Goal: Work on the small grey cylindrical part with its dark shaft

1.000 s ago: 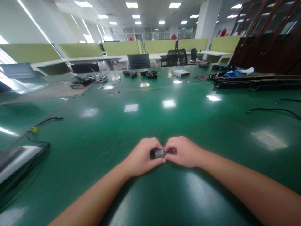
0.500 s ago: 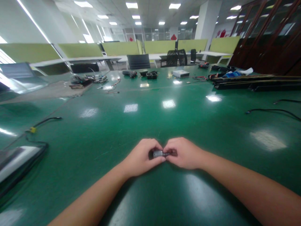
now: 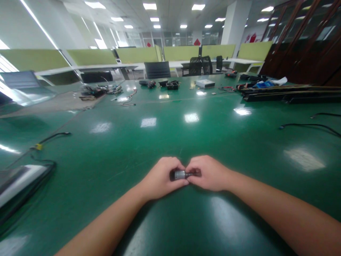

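Note:
Close to the front of the green table, a small silver metal cylinder (image 3: 180,174) with a dark left end and a thin dark shaft lies level between my hands. It may be a little motor or a chuck; its exact kind is unclear. My left hand (image 3: 162,177) curves round the cylinder, thumb along its near side and fingers along its far side. The thin dark shaft (image 3: 193,174) sits in the pinch of my right hand (image 3: 209,173). Fingertips of both hands meet or nearly meet where cylinder and shaft join. My palm hides part of the dark end.
The glossy green table (image 3: 170,138) reflects ceiling lights. At left are a black cable (image 3: 53,136) and a white-topped device (image 3: 22,181). Along the far side lie electronic parts (image 3: 98,91), a grey box (image 3: 205,83) and long black strips (image 3: 287,94). Another cable (image 3: 311,125) lies right.

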`<action>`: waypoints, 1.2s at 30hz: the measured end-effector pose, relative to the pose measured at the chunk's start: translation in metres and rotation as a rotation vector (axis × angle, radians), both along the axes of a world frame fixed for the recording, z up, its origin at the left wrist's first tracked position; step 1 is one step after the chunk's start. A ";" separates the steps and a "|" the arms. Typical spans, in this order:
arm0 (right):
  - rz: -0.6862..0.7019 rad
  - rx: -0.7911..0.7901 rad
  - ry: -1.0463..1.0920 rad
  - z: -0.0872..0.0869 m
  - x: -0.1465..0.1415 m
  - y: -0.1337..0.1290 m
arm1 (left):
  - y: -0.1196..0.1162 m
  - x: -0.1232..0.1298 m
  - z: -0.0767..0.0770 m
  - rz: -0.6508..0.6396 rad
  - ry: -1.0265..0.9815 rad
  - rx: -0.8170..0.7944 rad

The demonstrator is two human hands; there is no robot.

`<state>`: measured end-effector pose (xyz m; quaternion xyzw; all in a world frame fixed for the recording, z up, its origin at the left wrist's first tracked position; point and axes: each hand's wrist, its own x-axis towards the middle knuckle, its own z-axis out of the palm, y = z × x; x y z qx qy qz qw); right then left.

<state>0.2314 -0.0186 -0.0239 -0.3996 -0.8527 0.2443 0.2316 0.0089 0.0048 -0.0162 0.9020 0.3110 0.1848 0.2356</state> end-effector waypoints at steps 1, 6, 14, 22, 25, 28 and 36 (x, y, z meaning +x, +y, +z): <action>0.002 0.002 0.000 0.000 0.000 0.000 | 0.000 0.000 0.000 0.001 -0.002 0.001; 0.006 0.011 -0.006 -0.002 0.001 0.001 | 0.001 0.000 -0.001 0.000 0.007 0.006; -0.007 0.000 -0.019 0.001 0.006 0.000 | 0.001 -0.003 -0.001 0.002 0.015 0.001; 0.017 -0.014 -0.069 0.007 0.013 0.000 | 0.000 -0.004 0.001 -0.001 0.008 0.009; 0.028 -0.007 -0.089 0.009 0.015 0.001 | -0.001 -0.005 0.001 -0.002 0.004 0.005; 0.053 0.002 -0.096 0.009 0.017 0.001 | -0.001 -0.006 0.001 0.003 0.004 0.001; 0.084 -0.018 -0.116 0.013 0.020 0.001 | -0.001 -0.008 0.000 0.000 0.003 0.003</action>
